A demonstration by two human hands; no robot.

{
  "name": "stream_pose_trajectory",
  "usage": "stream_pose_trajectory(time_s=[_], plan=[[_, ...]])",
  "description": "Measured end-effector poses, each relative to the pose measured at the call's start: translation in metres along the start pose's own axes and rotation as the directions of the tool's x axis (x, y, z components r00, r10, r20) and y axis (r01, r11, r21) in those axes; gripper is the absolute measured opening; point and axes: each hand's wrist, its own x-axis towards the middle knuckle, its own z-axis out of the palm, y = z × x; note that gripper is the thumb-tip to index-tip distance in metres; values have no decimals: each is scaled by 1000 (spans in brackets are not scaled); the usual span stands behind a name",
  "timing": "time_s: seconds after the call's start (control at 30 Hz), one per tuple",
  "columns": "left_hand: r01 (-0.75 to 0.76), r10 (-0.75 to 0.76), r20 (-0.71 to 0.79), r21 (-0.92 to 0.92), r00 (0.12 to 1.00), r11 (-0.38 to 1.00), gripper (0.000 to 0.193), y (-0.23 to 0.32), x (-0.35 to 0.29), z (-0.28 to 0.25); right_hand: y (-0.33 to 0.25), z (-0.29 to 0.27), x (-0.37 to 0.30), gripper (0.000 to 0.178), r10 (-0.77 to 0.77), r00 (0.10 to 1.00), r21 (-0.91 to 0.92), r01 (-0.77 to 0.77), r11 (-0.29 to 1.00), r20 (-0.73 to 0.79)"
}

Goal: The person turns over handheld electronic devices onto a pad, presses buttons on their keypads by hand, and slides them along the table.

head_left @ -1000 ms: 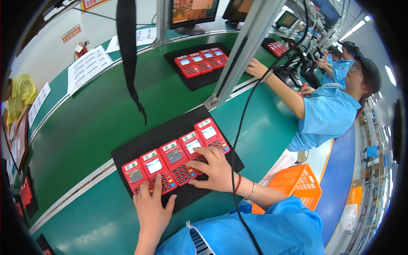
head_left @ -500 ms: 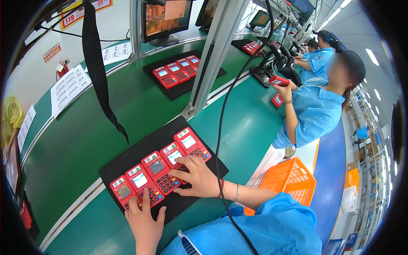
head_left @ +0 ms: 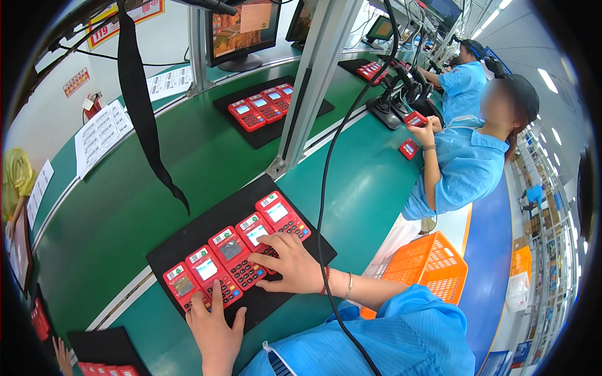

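Several red handheld card terminals with small screens and dark keypads lie side by side on a black mat (head_left: 271, 305). My left hand (head_left: 216, 332) has its fingers spread, with fingertips at the keypads of the leftmost terminal (head_left: 180, 285) and the lit one beside it (head_left: 206, 269). Fingers apart, my right hand (head_left: 293, 266) reaches over another lit terminal (head_left: 256, 233) and hides part of its keypad. Between the hands lies a terminal with a dull grey screen (head_left: 231, 249). The rightmost terminal (head_left: 277, 212) is lit and untouched.
A black cable (head_left: 322, 207) hangs across my right side, and a black strap (head_left: 141, 94) dangles at left. A metal post (head_left: 307, 94) rises beyond the mat. At right are a co-worker (head_left: 470, 163) holding a red terminal and an orange crate (head_left: 433, 263). Another person's hand (head_left: 63, 356) shows lower left.
The view has shifted slightly; another mat with red terminals and another person's hand now show at lower left. The co-worker's terminal is held differently. My hands barely differ.
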Motion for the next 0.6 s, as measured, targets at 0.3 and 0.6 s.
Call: stream_pose_trajectory(time_s=[0.3,0.6], plan=[[0,0,10,-4,1000,1000,80,-1,0,1,0,0,0,58,-6,1000,-8,6,1000,-3],[-6,5,3,23,1000,1000,80,-1,0,1,0,0,0,58,-1,1000,-9,1,1000,-2]])
